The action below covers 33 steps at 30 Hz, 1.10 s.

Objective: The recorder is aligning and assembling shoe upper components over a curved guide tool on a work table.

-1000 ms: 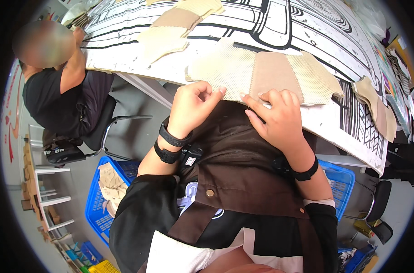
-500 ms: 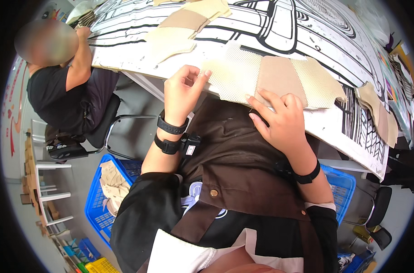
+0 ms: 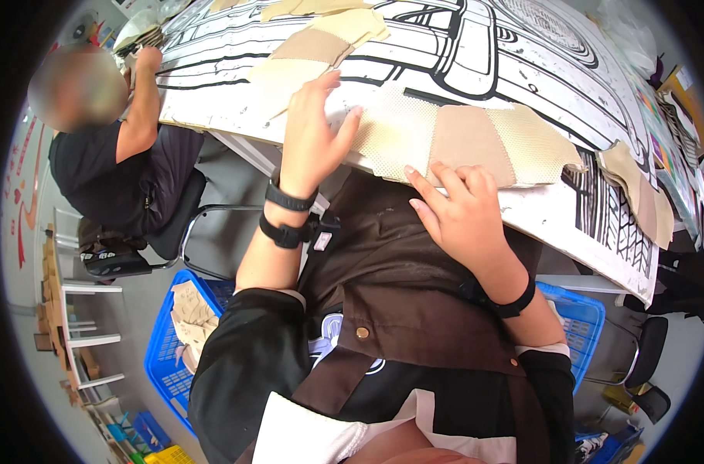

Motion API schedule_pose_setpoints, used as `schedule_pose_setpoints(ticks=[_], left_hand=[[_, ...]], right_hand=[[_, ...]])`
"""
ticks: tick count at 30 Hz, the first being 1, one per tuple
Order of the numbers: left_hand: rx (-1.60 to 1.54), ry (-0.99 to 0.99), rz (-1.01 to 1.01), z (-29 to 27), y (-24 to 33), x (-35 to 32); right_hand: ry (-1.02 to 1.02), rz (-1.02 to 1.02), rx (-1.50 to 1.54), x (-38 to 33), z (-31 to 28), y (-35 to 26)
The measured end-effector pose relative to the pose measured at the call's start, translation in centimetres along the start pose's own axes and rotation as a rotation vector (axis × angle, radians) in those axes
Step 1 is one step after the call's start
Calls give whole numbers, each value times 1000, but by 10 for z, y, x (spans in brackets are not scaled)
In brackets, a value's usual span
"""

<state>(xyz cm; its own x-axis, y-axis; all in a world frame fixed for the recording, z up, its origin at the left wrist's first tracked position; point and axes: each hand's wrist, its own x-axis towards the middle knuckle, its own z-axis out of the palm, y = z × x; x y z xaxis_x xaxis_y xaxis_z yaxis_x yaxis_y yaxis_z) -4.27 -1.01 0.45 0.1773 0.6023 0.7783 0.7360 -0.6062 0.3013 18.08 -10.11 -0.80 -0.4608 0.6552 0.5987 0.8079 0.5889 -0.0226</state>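
Observation:
A sewn fabric piece, cream and perforated at both ends with a smooth tan panel in the middle, lies flat along the near table edge. At its left end my left hand is open, with fingers stretched forward and thumb apart. The fingertips of my right hand rest at the piece's near edge, below the tan panel; that hand is open too, fingers spread. A similar cream-and-tan piece lies farther back, just beyond my left fingers.
The table has a white top with black line drawings. More fabric pieces lie at its right end. A blue basket with cream scraps stands at lower left, another blue basket at right. A co-worker sits at far left.
My left hand has come off the fabric's left end, opened and reached forward. My right hand has shifted slightly left along the near edge.

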Motion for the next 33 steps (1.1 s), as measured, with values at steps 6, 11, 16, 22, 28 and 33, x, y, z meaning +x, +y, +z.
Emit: schedule_pose_setpoints(ticks=[6,11,16,22,28,33], left_hand=[[-188,-485,-105,33,-29,45],[-437,-685,-364,38,-26,60],[-519,-637,-343,42,-30,60],[-458,-673,-265,38,-27,64],[-611,-474,103,39,-32,61],[-303,-515,71,33,-23,66]], right_hand=[[-87,-33,161,-2,6,-6],[-57,-13,172,-1,5,-8],[-51,-63,126,0,6,-7],[-43,-60,108,0,8,-7],[-46,-62,91,-1,9,-8],[-52,-63,83,-1,8,-8]])
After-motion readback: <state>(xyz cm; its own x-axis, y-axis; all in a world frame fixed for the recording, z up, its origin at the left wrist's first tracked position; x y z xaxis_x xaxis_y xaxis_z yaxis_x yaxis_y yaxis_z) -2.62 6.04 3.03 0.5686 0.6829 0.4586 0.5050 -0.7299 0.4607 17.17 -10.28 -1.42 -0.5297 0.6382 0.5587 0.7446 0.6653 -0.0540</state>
